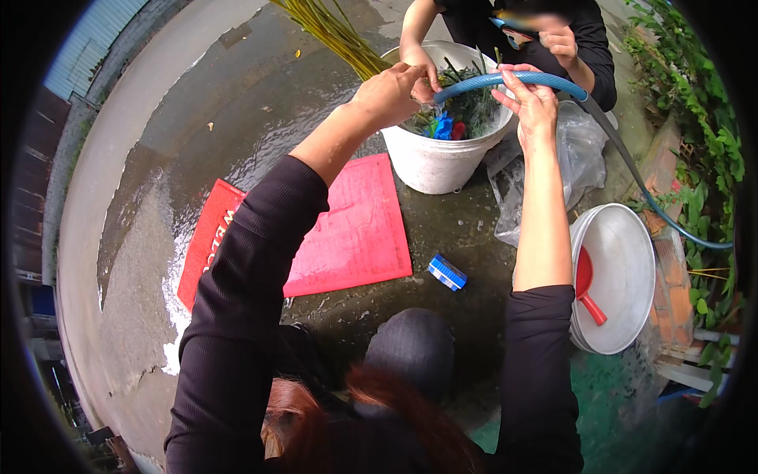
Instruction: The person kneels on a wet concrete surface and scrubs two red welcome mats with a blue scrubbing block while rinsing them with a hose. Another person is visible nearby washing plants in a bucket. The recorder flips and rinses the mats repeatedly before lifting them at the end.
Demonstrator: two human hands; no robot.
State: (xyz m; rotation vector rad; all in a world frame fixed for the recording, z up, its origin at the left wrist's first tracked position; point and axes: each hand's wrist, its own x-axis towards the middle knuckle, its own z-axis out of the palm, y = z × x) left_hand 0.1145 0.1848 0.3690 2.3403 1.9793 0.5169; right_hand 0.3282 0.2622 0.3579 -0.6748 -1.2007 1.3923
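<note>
The right hand [532, 99] pinches a blue hose [483, 81], its end over a white bucket [433, 164] holding greenery [483, 114]. The left hand [385, 96] is near that end; I cannot tell its grip.

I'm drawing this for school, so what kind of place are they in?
Probably an outdoor yard or driveway: the grey ground is wet, leafy green plants grow by orange bricks, and a blue hose reaches over a white bucket.
</note>
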